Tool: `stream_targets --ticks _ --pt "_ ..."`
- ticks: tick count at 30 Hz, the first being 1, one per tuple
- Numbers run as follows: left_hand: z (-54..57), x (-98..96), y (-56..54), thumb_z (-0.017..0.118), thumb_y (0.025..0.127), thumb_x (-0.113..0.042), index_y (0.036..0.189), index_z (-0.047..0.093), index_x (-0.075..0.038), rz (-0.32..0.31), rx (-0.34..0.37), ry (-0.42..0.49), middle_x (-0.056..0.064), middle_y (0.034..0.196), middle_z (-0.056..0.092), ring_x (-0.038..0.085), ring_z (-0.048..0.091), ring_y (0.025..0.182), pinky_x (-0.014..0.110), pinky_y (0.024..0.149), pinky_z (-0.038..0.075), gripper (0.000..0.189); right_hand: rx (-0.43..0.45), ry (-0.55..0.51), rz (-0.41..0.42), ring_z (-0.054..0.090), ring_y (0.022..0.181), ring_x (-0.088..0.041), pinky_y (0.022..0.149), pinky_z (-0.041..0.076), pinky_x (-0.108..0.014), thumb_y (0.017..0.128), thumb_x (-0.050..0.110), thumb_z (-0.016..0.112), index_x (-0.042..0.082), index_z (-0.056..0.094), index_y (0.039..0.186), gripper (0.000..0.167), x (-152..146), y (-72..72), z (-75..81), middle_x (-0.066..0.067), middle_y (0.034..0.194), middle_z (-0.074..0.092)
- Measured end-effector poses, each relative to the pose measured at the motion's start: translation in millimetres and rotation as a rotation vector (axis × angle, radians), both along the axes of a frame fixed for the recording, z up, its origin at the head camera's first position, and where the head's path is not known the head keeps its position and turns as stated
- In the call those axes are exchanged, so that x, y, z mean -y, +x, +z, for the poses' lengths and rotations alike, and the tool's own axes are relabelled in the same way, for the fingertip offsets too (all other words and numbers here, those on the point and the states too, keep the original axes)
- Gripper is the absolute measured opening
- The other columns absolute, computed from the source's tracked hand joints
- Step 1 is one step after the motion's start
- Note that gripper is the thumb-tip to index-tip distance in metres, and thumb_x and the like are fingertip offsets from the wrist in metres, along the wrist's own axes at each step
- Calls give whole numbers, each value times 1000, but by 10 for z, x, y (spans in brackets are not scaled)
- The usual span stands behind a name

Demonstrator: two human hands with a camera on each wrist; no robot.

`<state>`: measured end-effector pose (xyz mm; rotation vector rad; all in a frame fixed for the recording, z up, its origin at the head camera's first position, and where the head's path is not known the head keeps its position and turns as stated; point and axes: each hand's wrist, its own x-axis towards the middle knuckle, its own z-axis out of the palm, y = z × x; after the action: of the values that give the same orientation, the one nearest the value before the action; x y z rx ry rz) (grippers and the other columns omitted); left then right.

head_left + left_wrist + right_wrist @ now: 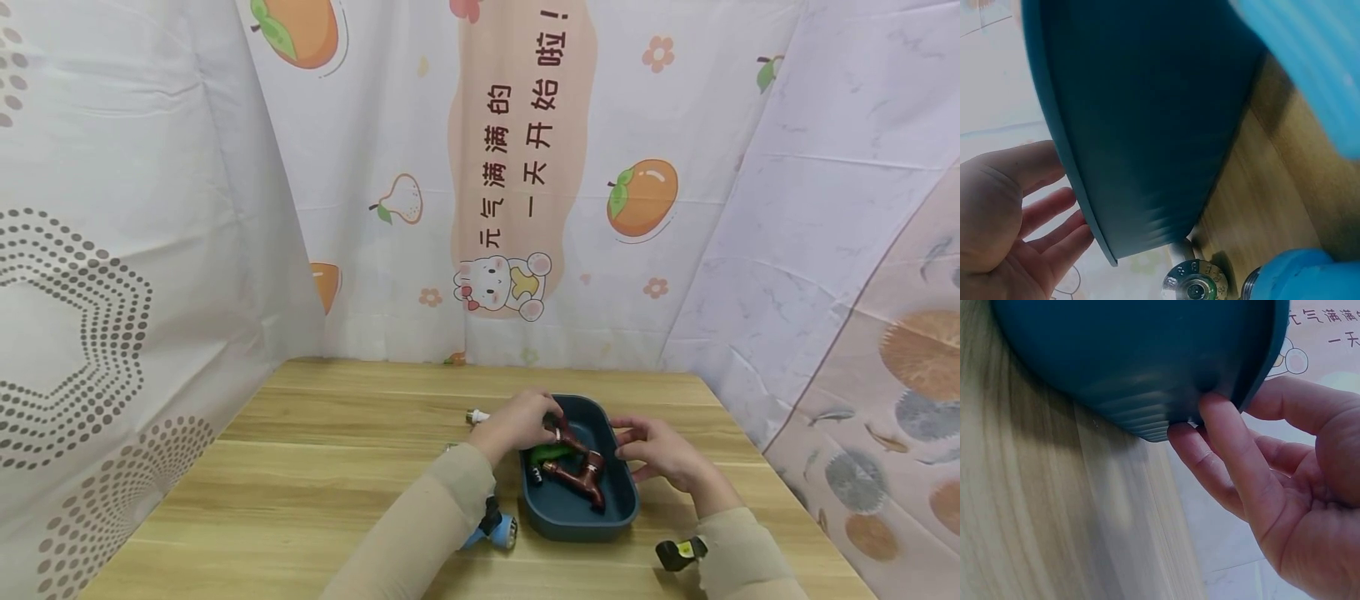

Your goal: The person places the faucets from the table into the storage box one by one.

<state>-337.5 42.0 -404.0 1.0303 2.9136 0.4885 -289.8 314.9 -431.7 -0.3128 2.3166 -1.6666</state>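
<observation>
A dark blue plastic bin (581, 528) stands on the wooden table, its outer walls filling much of both wrist views. My left hand (521, 427) reaches over its left rim and grips the end of a dark red faucet (572, 435) inside. The rim hides those fingertips in the left wrist view. Another dark red faucet (589, 477) lies in the bin by a green object (551, 454) and a small black piece (536, 475). On the right side, my right hand (660, 450) holds the bin by its rim, fingers (1229, 425) against the outer wall.
Left of the bin lie a blue flashlight-like object (504, 532) and a white piece with a metal end (476, 417). A round metal end with markings (1195, 282) shows below the bin. Patterned curtains (390, 275) surround the table's back and sides.
</observation>
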Motion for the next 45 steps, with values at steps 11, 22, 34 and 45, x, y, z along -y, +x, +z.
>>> stream_targets --ticks 11,22,34,45 --pt "23 7 10 76 94 -30 128 72 -18 -17 -13 14 0 138 59 17 55 126 31 102 47 37 5 1 -1 64 99 -28 70 61 -50 91 1 66 -11 35 150 67 -1 5 4 -29 123 58" --pt "166 138 80 73 96 -36 132 70 -20 -13 -33 53 0 144 56 19 54 129 36 105 47 40 -1 7 -6 64 99 -28 70 61 -49 93 2 66 -9 36 150 65 12 16 19 -30 123 57" --pt "327 394 112 74 95 -36 130 70 -19 -22 -98 104 -1 138 59 17 56 125 36 103 48 39 -3 12 -6 63 99 -28 70 60 -49 92 1 66 -10 36 150 66 5 4 18 -28 122 59" --pt "426 612 151 72 96 -38 134 67 -22 4 -79 141 -1 144 55 19 52 131 39 107 45 41 -6 11 -1 63 99 -28 69 60 -48 92 2 66 -10 36 150 66 7 7 10 -28 122 59"
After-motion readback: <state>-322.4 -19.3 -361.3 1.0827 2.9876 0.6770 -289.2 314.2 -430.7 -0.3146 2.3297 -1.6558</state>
